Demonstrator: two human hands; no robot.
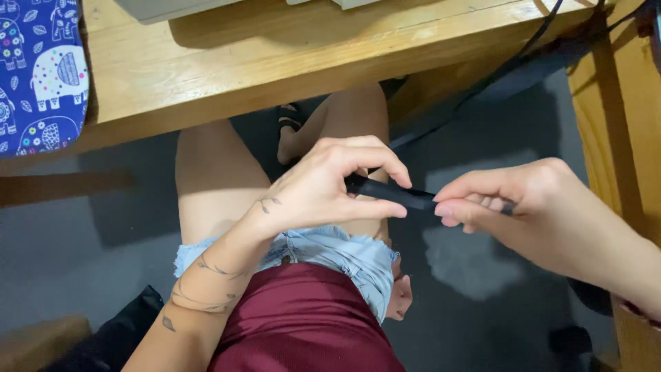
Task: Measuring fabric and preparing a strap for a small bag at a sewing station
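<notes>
the left hand [330, 184] curls around one end of a thin black strap [396, 194], thumb and fingers closed on it; the right hand [513, 207] pinches the other end between thumb and fingertips; the strap runs level between them, above the lap and grey floor [482, 275]; a wooden table [289, 62] stands ahead, a blue elephant-print cloth [38, 72] at its left.

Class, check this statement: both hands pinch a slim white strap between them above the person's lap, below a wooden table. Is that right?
Not quite: the head view shows the strap is black, not white. The left hand and right hand do pinch it above the lap, below the wooden table.
</notes>
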